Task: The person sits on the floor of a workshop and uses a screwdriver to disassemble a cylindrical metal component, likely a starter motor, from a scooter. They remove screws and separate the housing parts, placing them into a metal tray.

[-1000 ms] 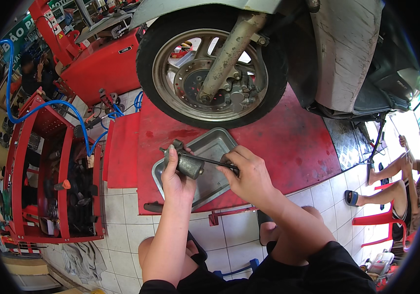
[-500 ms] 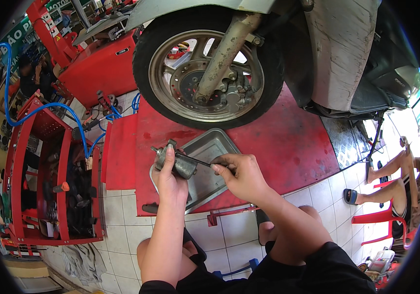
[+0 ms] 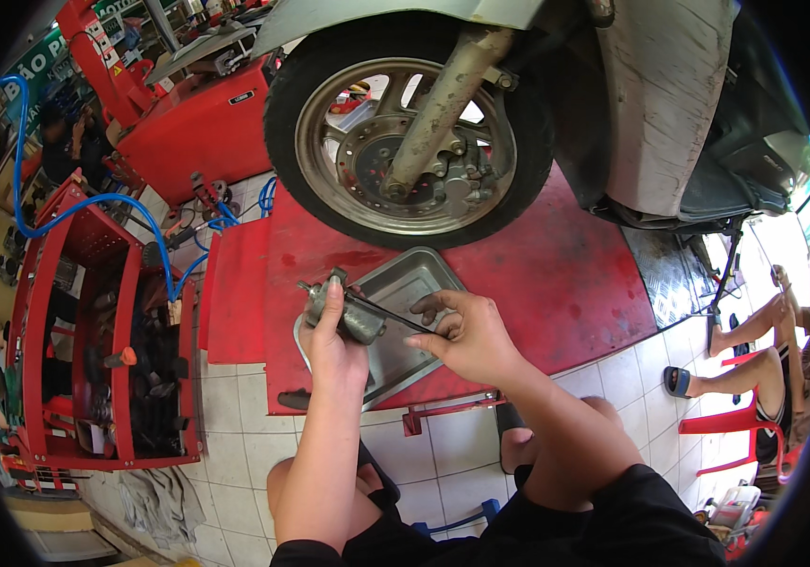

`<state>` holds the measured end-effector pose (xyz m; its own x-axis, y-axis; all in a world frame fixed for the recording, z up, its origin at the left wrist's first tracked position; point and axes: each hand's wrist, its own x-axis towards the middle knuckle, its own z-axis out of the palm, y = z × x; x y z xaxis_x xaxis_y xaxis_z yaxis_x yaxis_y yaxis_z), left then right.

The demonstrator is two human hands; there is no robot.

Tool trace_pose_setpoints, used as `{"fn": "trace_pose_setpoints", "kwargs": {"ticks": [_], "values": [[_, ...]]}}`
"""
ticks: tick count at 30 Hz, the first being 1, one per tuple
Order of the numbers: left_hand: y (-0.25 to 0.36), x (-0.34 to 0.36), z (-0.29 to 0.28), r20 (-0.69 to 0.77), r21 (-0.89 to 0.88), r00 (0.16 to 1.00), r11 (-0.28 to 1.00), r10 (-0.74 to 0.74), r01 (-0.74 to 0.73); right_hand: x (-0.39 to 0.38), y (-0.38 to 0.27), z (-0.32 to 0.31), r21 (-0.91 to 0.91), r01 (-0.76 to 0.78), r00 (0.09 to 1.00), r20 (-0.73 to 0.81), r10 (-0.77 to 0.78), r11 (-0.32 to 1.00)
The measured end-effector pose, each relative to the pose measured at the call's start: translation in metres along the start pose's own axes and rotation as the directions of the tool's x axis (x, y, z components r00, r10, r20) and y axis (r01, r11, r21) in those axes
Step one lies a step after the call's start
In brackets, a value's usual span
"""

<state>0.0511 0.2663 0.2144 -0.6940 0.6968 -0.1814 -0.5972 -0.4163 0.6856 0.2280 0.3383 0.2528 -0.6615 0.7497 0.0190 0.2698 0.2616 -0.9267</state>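
My left hand (image 3: 337, 354) is wrapped round a grey metal cylinder (image 3: 359, 319) that looks like a small starter motor, with a thin stub at its far-left end. The thumb lies along its top. A thin dark rod-like tool (image 3: 393, 315) slants across the motor's upper side; where its tip sits is hard to make out. My right hand (image 3: 469, 338) holds the rod's near end between thumb and curled fingers, the other fingers loosely bent. Below both hands, a shallow metal tray (image 3: 424, 272) rests on the red platform (image 3: 556, 283).
A motorbike's front wheel (image 3: 282, 151) stands on the platform just beyond the tray. To the left are a red tool cart (image 3: 126, 350) and a blue air hose (image 3: 107, 201). A dark handle (image 3: 293, 401) lies by the platform's near edge. Someone sits on a red chair (image 3: 721, 423) at right.
My right hand's fingers have loosened and spread a little around the rod, turning slightly. The left hand keeps its hold on the motor. The whole view has shifted slightly.
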Motion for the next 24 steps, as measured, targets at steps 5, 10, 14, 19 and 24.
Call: {"fn": "trace_pose_setpoints", "kwargs": {"ticks": [5, 10, 14, 19, 24], "values": [[0.001, 0.001, 0.0, 0.009, 0.01, 1.0, 1.0, -0.005, 0.005, 0.002, 0.005, 0.002, 0.175, -0.089, 0.996, -0.009, 0.092, 0.981], [0.0, -0.002, 0.002, 0.007, 0.007, 1.0, 1.0, 0.008, -0.008, 0.001, 0.003, 0.001, 0.067, -0.003, 0.999, -0.039, 0.006, 0.998], [0.002, -0.002, 0.002, -0.01, -0.025, 1.0, 1.0, -0.005, 0.005, 0.0, -0.005, -0.004, -0.023, -0.042, 0.999, 0.016, 0.042, 0.999], [0.003, -0.003, 0.004, 0.003, -0.027, 1.0, 1.0, -0.014, 0.014, 0.002, 0.004, 0.001, 0.203, -0.126, 0.99, -0.033, 0.136, 0.971], [0.002, 0.0, 0.005, -0.001, -0.126, 0.999, 0.991, -0.047, 0.047, -0.002, 0.005, 0.001, -0.046, 0.087, 0.986, -0.14, -0.093, 0.995]]}}
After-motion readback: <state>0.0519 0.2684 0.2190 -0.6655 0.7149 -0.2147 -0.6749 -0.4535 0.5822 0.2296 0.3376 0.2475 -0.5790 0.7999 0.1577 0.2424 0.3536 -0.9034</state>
